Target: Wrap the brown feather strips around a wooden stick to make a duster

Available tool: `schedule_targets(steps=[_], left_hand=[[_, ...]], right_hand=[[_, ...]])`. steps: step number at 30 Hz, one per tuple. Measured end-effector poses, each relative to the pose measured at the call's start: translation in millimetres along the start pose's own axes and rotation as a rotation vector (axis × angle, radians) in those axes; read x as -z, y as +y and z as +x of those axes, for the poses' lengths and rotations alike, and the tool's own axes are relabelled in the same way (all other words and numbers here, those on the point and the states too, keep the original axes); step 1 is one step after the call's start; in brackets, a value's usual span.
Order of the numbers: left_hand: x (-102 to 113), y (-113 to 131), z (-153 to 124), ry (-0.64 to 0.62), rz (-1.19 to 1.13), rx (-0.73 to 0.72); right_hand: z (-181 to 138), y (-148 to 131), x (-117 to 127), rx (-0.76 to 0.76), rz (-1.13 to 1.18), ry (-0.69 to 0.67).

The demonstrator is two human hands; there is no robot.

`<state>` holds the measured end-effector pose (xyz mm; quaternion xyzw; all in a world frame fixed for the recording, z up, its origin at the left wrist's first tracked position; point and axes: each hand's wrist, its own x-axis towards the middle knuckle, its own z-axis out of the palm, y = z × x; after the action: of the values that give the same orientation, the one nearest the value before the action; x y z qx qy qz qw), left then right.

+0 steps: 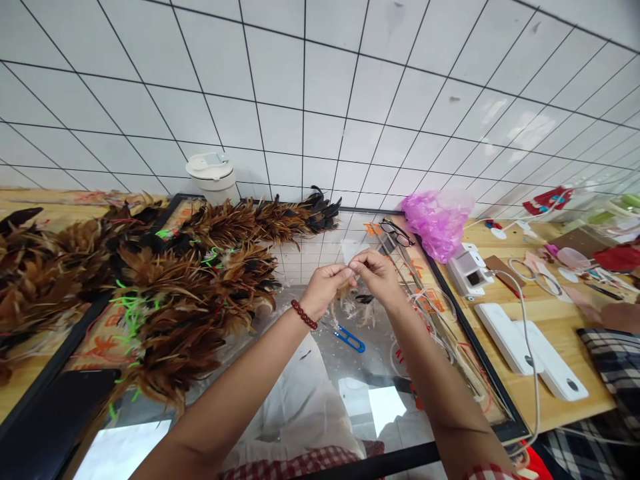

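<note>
My left hand (324, 288) and my right hand (377, 275) meet above a glass-topped table (350, 373), fingertips pinched together on a small tuft of pale brown feathers (345, 292) that hangs between them. A dark red bead bracelet (304, 315) circles my left wrist. Below the hands lie a blue thread snipper (350, 339) and a few loose feathers (363, 308). Bundles of brown and black feathers (170, 293) tied with green and red string are heaped to the left.
A white lidded cup (214, 176) stands by the tiled wall. Black glasses (397, 233), a pink plastic bag (437, 220), white power banks (530, 350) with cables and small craft items lie on the wooden top at right. A person's checked sleeve (613, 373) shows at far right.
</note>
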<state>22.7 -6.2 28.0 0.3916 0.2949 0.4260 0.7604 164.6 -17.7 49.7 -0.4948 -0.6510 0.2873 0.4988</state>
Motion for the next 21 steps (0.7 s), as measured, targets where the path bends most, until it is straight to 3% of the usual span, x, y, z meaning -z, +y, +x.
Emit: schedule_targets(steps=[4, 9, 12, 16, 19, 21], left_hand=[[8, 7, 4, 0.16, -0.013, -0.079], [19, 24, 8, 0.298, -0.128, -0.154], [22, 28, 9, 0.326, -0.155, -0.165], [22, 27, 9, 0.337, -0.159, -0.151], [20, 25, 9, 0.333, -0.156, -0.143], [19, 24, 9, 0.322, -0.151, -0.14]], right_hand=[[0, 12, -2, -0.032, -0.208, -0.002], [-2, 20, -5, -0.114, -0.644, -0.268], [-3, 11, -1, -0.151, -0.753, -0.371], [-2, 1, 23, -0.237, -0.952, -0.561], [-2, 5, 42, -0.297, -1.027, -0.69], [-3, 11, 47, -0.339, -1.074, -0.706]])
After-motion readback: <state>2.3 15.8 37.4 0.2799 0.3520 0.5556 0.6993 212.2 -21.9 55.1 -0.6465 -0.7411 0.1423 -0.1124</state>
